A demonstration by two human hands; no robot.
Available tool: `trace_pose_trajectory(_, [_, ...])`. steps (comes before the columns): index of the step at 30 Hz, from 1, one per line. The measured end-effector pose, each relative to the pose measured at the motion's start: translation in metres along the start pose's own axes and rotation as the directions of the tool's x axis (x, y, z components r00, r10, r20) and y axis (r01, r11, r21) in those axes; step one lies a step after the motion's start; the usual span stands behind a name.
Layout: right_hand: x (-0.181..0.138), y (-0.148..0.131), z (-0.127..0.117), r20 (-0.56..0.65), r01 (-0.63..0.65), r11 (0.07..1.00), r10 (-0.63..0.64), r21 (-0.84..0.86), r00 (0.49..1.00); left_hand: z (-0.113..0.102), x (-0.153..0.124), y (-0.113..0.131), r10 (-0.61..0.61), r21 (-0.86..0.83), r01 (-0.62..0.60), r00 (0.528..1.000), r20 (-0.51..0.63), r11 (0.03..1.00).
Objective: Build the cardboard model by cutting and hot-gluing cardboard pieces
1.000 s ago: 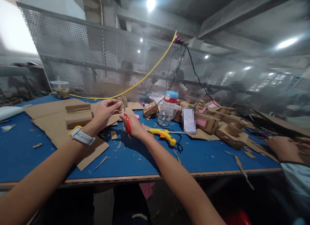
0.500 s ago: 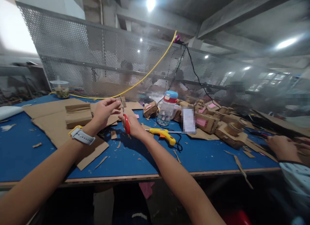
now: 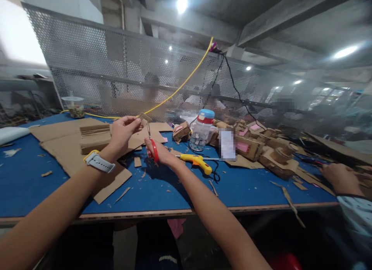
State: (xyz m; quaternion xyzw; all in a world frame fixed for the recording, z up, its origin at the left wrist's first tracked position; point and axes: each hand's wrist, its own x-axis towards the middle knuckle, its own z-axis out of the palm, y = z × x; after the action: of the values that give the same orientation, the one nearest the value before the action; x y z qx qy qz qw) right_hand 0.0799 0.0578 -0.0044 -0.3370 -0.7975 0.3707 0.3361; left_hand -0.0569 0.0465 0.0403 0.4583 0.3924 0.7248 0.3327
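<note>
Between the fingertips of my left hand [image 3: 124, 132] is a small piece of cardboard [image 3: 144, 118], held up above the table. My right hand [image 3: 159, 150] is closed round the red handles of a pair of scissors [image 3: 154, 149], whose blades point up close to the cardboard piece. Whether the blades touch it I cannot tell. Under my left forearm lies a large flat cardboard sheet [image 3: 64, 146], with a stepped cardboard block [image 3: 95, 138] on it. A yellow glue gun [image 3: 197, 161] rests on its side just right of my right hand.
A clear bottle with a blue lid [image 3: 201, 132] stands behind the glue gun. Cardboard models [image 3: 276, 157] fill the right side, near another person's hand [image 3: 341, 177]. A plastic cup [image 3: 74, 107] stands at the back left. Scraps litter the blue table [image 3: 174, 200] before a perforated metal screen [image 3: 87, 52].
The cardboard piece has tilted and shifted slightly left in my left hand. The scissors have swung a little to the right, with their blades now lower beside the piece.
</note>
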Motion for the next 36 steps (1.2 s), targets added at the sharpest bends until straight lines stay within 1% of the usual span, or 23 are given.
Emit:
trace_pose_trajectory(3, [0.000,0.002,0.002,0.040,0.002,1.000,-0.003,0.030,0.999,0.001,-0.001,0.001,-0.022,-0.070,0.019,0.999,-0.042,0.997])
trace_pose_trajectory(5, [0.000,0.004,0.003,0.051,0.008,0.999,-0.010,0.041,0.999,0.003,-0.003,0.002,-0.056,-0.106,0.051,0.998,-0.039,0.993])
trace_pose_trajectory(7, [0.000,0.004,0.004,0.045,0.003,0.999,-0.005,0.044,0.999,0.004,-0.006,0.001,-0.102,-0.106,0.102,0.995,0.005,0.989])
trace_pose_trajectory(11, [0.002,0.004,0.003,-0.012,-0.026,0.997,0.027,0.076,1.000,0.008,-0.011,-0.004,-0.171,-0.053,0.177,0.981,0.095,0.983])
trace_pose_trajectory(16, [0.007,0.008,0.003,-0.041,-0.071,0.989,0.076,0.128,0.996,0.010,-0.016,-0.009,-0.169,-0.005,0.173,0.967,0.190,0.985])
trace_pose_trajectory(18, [0.009,0.013,0.003,-0.052,-0.069,0.985,0.078,0.156,0.996,0.011,-0.018,-0.009,-0.176,0.017,0.176,0.960,0.216,0.984])
trace_pose_trajectory(25, [0.015,0.028,0.004,-0.083,0.020,0.995,-0.012,0.103,0.996,0.012,-0.020,-0.008,-0.186,0.041,0.181,0.963,0.195,0.983])
trace_pose_trajectory(30, [0.009,0.021,0.002,-0.094,0.078,0.995,-0.072,0.059,0.993,0.009,-0.017,-0.012,-0.196,0.045,0.191,0.960,0.198,0.981])
trace_pose_trajectory(36, [0.004,0.012,0.000,-0.100,0.071,0.995,-0.063,0.074,0.993,0.009,-0.017,-0.013,-0.188,0.033,0.185,0.961,0.200,0.982])
